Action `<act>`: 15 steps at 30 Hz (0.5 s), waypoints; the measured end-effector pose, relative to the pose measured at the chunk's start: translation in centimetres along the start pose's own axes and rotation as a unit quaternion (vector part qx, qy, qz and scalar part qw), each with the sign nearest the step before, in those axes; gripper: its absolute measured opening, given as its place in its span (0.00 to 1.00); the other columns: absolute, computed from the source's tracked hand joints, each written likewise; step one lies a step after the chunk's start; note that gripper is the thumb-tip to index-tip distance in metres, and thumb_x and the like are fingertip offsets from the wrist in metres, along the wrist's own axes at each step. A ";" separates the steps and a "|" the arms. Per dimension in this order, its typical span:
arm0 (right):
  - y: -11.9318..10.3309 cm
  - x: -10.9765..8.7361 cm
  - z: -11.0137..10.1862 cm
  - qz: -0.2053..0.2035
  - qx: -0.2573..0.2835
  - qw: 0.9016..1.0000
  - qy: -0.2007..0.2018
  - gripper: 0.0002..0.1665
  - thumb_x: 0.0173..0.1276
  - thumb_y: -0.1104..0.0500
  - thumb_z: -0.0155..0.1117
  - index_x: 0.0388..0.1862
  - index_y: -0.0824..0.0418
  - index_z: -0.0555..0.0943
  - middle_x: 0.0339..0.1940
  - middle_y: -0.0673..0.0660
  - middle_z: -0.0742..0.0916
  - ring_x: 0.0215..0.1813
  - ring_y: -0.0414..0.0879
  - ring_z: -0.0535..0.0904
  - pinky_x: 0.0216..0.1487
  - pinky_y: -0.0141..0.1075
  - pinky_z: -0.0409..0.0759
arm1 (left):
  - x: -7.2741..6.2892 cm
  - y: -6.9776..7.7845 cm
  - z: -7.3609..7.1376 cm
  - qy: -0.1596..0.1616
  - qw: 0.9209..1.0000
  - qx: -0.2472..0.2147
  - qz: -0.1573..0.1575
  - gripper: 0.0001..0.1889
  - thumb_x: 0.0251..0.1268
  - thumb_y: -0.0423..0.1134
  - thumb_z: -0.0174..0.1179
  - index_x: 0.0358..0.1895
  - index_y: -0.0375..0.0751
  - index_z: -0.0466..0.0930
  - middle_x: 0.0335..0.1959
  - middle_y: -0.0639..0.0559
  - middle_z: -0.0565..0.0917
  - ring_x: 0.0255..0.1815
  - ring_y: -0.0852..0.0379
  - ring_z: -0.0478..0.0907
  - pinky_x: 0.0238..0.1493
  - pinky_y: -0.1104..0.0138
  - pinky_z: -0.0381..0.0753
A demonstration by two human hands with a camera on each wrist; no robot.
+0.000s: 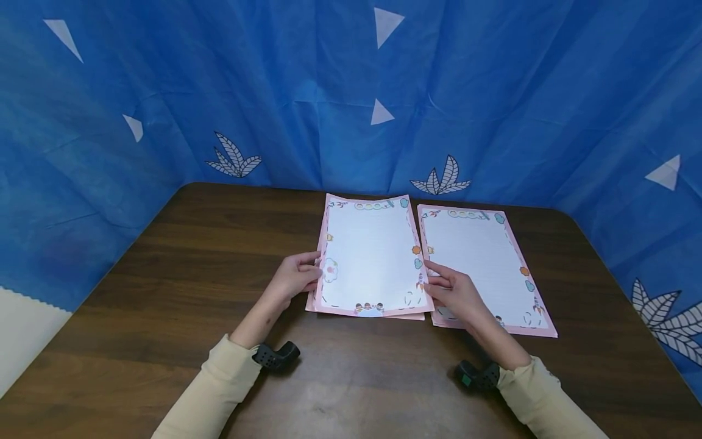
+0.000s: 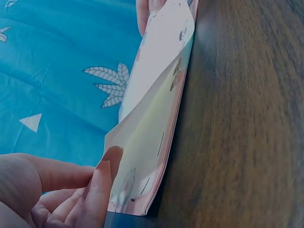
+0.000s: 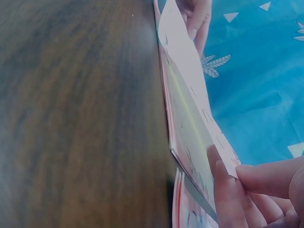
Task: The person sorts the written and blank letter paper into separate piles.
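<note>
- A sheet (image 1: 373,250) with a pink border is raised at both sides above the left stack (image 1: 406,316), in the middle of the table (image 1: 219,244).
- The left hand (image 1: 292,277) pinches the sheet's left edge between thumb and fingers, below mid-height.
- The right hand (image 1: 455,296) pinches the right edge likewise, near the lower corner.
- Between the hands the sheet sags toward the left stack; its left and right edges stand clear of the pages beneath.
- The left stack's pink edges show past the sheet at the lower left and along the bottom.
- Small figures line the sheet's bottom border; clouds and a rocket decorate its right side.
- The right stack (image 1: 477,268), printed alike, lies flat just beside the left one; the right hand and wrist cover part of its left side and lower-left corner.
- Each wrist wears a black device (image 1: 276,355), just past a pale yellow sleeve (image 1: 205,387).
- Behind the table hangs a blue cloth (image 1: 329,73) with white triangles and leaves.
</note>
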State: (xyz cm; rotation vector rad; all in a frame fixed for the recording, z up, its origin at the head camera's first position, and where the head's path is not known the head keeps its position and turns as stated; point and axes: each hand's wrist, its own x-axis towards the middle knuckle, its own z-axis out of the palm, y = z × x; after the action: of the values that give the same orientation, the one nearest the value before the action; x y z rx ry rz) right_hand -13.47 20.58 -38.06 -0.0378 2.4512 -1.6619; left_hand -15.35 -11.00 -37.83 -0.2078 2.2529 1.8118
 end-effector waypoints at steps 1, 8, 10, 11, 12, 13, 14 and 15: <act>0.0 0.0 0.0 -0.001 -0.002 1.000 0.002 0.33 0.67 0.67 0.59 0.70 0.62 0.64 0.46 0.66 0.83 0.39 0.52 0.83 0.36 0.37 0.81 | 0.0 0.0 0.0 0.001 1.000 -0.003 -0.001 0.24 0.64 0.28 0.57 0.64 0.33 0.68 0.43 0.39 0.82 0.37 0.51 0.81 0.39 0.63 0.80; 0.0 -0.4 -0.7 -0.010 -0.019 1.000 0.011 0.32 0.67 0.64 0.59 0.70 0.60 0.64 0.46 0.65 0.83 0.41 0.52 0.83 0.37 0.36 0.80 | -0.5 0.5 0.4 -0.006 1.000 -0.015 0.014 0.25 0.62 0.27 0.58 0.63 0.33 0.69 0.39 0.40 0.83 0.35 0.51 0.80 0.38 0.64 0.80; 0.2 -0.6 -1.1 -0.012 -0.017 1.000 0.013 0.32 0.67 0.64 0.59 0.70 0.59 0.64 0.46 0.65 0.83 0.41 0.52 0.83 0.38 0.35 0.80 | -0.7 0.8 0.6 -0.007 1.000 -0.015 0.019 0.25 0.62 0.26 0.58 0.63 0.32 0.69 0.36 0.41 0.83 0.33 0.51 0.80 0.36 0.65 0.81; 0.3 -0.8 -1.4 -0.014 -0.017 1.000 0.014 0.33 0.67 0.63 0.59 0.70 0.59 0.64 0.47 0.65 0.83 0.42 0.52 0.83 0.38 0.35 0.80 | -0.8 0.9 0.8 -0.008 1.000 -0.017 0.021 0.25 0.61 0.26 0.59 0.63 0.32 0.69 0.35 0.41 0.83 0.33 0.52 0.80 0.36 0.65 0.81; 0.4 -0.9 -1.6 -0.016 -0.017 1.000 0.016 0.33 0.67 0.63 0.59 0.70 0.59 0.64 0.47 0.66 0.83 0.42 0.52 0.83 0.38 0.35 0.80 | -0.8 0.9 1.0 -0.008 1.000 -0.018 0.022 0.25 0.61 0.26 0.59 0.63 0.32 0.69 0.34 0.42 0.83 0.32 0.52 0.80 0.35 0.66 0.81; 0.5 -1.1 -1.9 -0.020 -0.017 1.000 0.017 0.33 0.68 0.63 0.59 0.70 0.59 0.64 0.47 0.66 0.83 0.42 0.51 0.83 0.38 0.35 0.80 | -0.8 1.0 1.2 -0.009 1.000 -0.020 0.022 0.25 0.61 0.26 0.59 0.63 0.33 0.69 0.34 0.42 0.83 0.33 0.52 0.81 0.35 0.65 0.81; 0.7 -1.2 -2.2 -0.023 -0.015 0.999 0.018 0.33 0.68 0.62 0.59 0.70 0.59 0.64 0.48 0.66 0.83 0.43 0.51 0.83 0.38 0.35 0.80 | -0.8 1.1 1.4 -0.010 0.999 -0.020 0.023 0.25 0.61 0.26 0.59 0.63 0.33 0.69 0.34 0.42 0.82 0.33 0.51 0.81 0.36 0.65 0.81; 0.8 -1.4 -2.5 -0.026 -0.013 0.999 0.018 0.33 0.68 0.62 0.60 0.70 0.59 0.64 0.48 0.66 0.83 0.42 0.50 0.83 0.39 0.35 0.80 | -0.8 1.1 1.7 -0.009 0.999 -0.021 0.022 0.25 0.60 0.26 0.60 0.63 0.34 0.70 0.34 0.42 0.82 0.33 0.51 0.81 0.36 0.65 0.81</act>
State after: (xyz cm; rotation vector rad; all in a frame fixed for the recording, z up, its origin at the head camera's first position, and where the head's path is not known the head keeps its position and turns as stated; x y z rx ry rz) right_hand -12.45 23.33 -37.73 -0.0757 2.5194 -1.6647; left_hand -14.71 -9.15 -36.91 -0.1495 2.2247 1.8773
